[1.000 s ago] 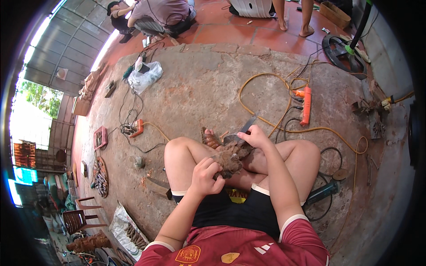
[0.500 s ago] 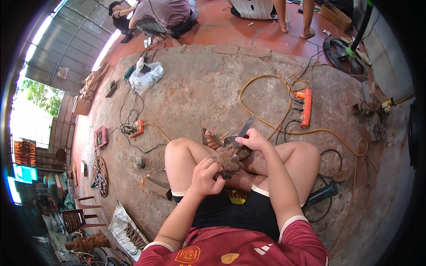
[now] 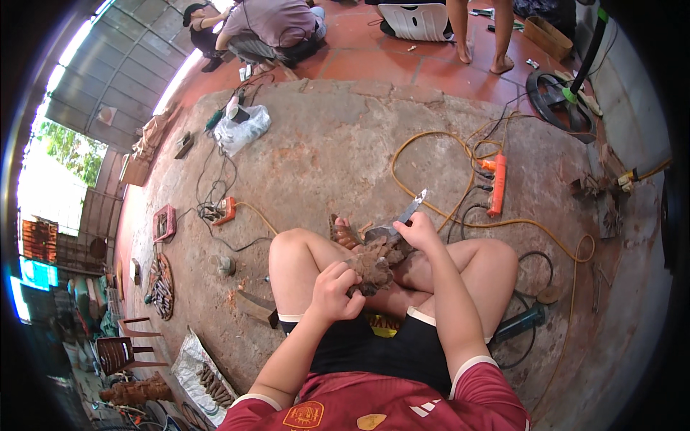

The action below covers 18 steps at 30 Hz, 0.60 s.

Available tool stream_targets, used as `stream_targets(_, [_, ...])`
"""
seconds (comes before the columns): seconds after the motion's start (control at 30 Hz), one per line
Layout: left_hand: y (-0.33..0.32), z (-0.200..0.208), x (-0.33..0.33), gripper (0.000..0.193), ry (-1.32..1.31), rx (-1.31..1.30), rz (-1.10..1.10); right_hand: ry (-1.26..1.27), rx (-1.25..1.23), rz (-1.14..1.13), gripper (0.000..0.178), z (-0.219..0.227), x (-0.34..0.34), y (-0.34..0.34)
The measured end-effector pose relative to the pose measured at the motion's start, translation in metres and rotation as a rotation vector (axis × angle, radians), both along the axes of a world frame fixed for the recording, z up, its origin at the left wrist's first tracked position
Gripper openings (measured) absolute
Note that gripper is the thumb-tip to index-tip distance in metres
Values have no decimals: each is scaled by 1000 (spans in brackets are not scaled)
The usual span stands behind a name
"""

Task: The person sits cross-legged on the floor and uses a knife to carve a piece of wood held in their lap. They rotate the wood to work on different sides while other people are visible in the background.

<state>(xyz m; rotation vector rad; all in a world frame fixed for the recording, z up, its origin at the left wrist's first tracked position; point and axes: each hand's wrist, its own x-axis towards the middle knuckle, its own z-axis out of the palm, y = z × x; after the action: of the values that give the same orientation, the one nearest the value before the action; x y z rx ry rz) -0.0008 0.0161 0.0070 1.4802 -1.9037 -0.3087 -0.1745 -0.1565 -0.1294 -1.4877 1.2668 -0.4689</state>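
Note:
I sit cross-legged with a rough brown carved wood piece point(image 3: 374, 267) over my crossed shins. My left hand point(image 3: 335, 290) is closed around its near left side, fingers curled in. At its far right edge, my right hand point(image 3: 420, 234) grips a flat grey metal blade point(image 3: 411, 209). One bright end of the blade points up and away, beyond the fingers. Its other part runs down toward the wood, partly behind the hand. A ribbed brown piece point(image 3: 345, 233) shows just past the carving, by my foot; whether they are joined I cannot tell.
Orange power strips point(image 3: 497, 185) point(image 3: 226, 210) with tangled cords lie ahead on both sides. A green power tool point(image 3: 520, 325) rests by my right knee. To the left are a wood block point(image 3: 257, 309), a round tray of tools point(image 3: 162, 287) and a sack point(image 3: 194, 370). Other people are at the far end.
My right hand has shifted slightly right and down with the blade, which now leans more to the right and catches light. The left hand keeps its hold on the carved wood piece.

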Motion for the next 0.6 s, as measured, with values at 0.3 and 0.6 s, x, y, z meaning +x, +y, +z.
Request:
stream_targets(0.3, [0, -2, 1, 17, 14, -1, 1, -17, -77, -5, 30, 1, -1, 1])
stream_targets(0.6, [0, -2, 2, 17, 10, 0, 0, -21, -94, -5, 29, 2, -3, 1])
